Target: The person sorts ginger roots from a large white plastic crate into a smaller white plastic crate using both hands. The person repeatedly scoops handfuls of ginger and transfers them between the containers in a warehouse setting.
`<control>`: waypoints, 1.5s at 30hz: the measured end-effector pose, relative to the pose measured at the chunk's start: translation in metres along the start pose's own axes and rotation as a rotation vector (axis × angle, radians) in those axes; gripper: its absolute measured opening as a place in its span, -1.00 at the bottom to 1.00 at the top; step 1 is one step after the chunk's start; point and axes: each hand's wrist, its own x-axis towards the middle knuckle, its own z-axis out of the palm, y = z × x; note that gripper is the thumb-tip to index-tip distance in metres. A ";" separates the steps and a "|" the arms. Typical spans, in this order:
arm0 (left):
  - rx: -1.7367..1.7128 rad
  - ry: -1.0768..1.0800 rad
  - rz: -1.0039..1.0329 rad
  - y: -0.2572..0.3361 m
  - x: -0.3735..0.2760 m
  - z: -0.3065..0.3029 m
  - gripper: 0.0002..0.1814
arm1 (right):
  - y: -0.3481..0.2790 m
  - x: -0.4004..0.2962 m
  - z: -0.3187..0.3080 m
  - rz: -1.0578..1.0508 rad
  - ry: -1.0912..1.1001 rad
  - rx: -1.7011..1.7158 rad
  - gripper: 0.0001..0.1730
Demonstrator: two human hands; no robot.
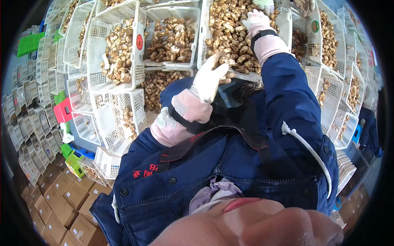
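Note:
A large white plastic crate (201, 33) heaped with brown-and-cream knobbly pieces, mushrooms or roots (229, 30), stands before me. My left hand (210, 75), in a white glove, is at the crate's near left corner, with brownish pieces at its fingers. Farther in, my right hand (258, 19), also gloved, reaches onto the heap near the crate's right side; its fingertips are partly hidden, and I cannot tell whether it grips a piece. Another person's gloved hand (265, 4) is just beyond it at the top edge.
White perforated crates with similar pieces stand left (140, 61) and right (321, 66). A second person's gloved hand (304, 5) shows at the upper right. A red crate (63, 110) and a green crate (74, 163) are left. Cardboard boxes (58, 206) cover the lower left floor.

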 end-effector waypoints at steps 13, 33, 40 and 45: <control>-0.004 -0.055 0.022 0.006 -0.005 0.009 -0.38 | 0.030 -0.071 -0.028 -0.058 -0.051 0.988 -0.44; 0.106 -0.008 0.241 0.004 -0.033 0.020 -0.48 | 0.008 -0.210 -0.054 -0.526 0.705 0.563 -0.54; 0.084 -0.089 0.236 0.003 -0.028 0.023 -0.60 | 0.012 -0.217 -0.066 -0.622 0.579 0.905 -0.55; -0.026 -0.103 0.289 0.004 -0.029 0.023 -0.55 | 0.022 -0.217 -0.064 -0.543 0.399 0.900 -0.49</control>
